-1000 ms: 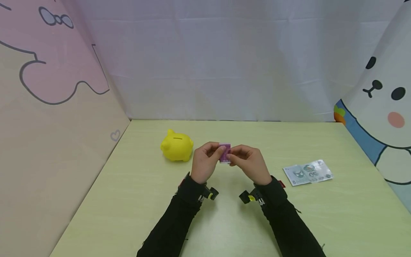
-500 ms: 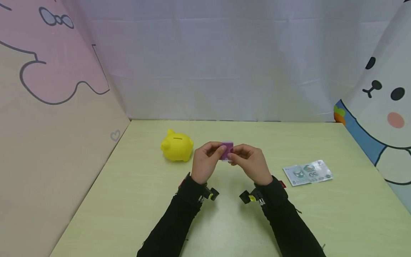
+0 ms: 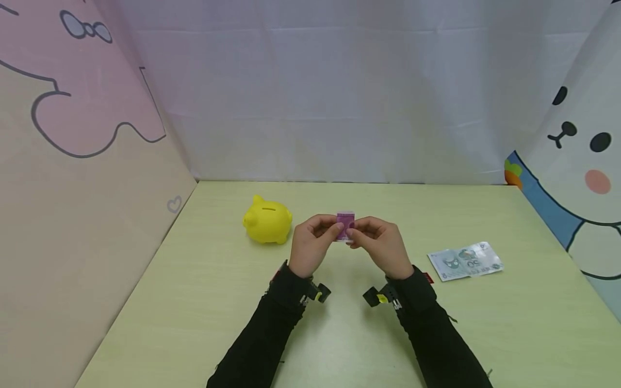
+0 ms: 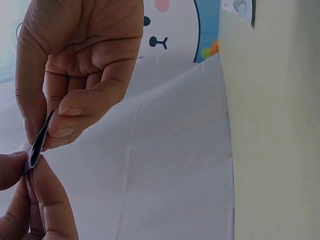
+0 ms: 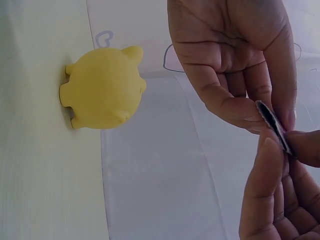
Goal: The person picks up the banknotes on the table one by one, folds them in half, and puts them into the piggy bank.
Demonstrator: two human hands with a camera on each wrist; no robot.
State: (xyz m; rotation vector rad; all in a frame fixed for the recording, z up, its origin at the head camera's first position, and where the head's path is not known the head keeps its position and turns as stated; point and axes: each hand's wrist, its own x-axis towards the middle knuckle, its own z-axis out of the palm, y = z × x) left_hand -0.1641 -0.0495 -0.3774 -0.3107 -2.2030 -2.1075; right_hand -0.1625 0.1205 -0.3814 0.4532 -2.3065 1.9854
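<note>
Between my two hands, a small folded purple banknote [image 3: 346, 217] stands up above the table. My left hand [image 3: 312, 243] pinches its left side between thumb and fingers. The right side is pinched the same way by my right hand [image 3: 383, 246]. In the left wrist view the folded note [image 4: 40, 141] shows edge-on, its layers slightly parted, fingertips of both hands on it. The right wrist view also has the note [image 5: 273, 122] edge-on. A yellow piggy bank [image 3: 268, 223] with a slot along its back stands just left of my left hand.
A greenish-grey banknote [image 3: 466, 261] marked 50 lies on the light wooden table [image 3: 335, 339], right of my right hand. A white cloth wall [image 3: 315, 97] closes off the back; printed panels with cartoon animals stand at both sides.
Both hands keep their pinch on the purple banknote. It has shifted slightly up and to the right in the head view. The piggy bank and the other banknote stay in place.
</note>
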